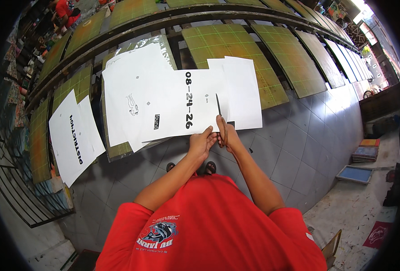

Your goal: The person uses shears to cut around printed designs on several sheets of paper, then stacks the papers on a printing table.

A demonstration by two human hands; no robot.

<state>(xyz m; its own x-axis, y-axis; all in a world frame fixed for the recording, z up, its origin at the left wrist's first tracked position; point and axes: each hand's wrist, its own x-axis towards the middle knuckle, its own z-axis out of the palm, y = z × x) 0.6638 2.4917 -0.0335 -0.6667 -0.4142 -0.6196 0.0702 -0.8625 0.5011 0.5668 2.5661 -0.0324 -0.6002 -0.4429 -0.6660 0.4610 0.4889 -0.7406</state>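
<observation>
My left hand pinches the near edge of a large white printed sheet, which bears black figures, small marks and a line drawing. In my right hand is a pair of scissors, fingers closed round the handles. A dark blade points away from me over the sheet's right part, beside a cut edge. Another white sheet lies under and to the right. More white paper overlaps at the far left, over clear plastic film.
Green gridded boards rest in a row on dark rails. A printed white sheet lies at left. Grey floor tiles surround my feet. A blue-screened frame lies at right. Another person in red is at far left.
</observation>
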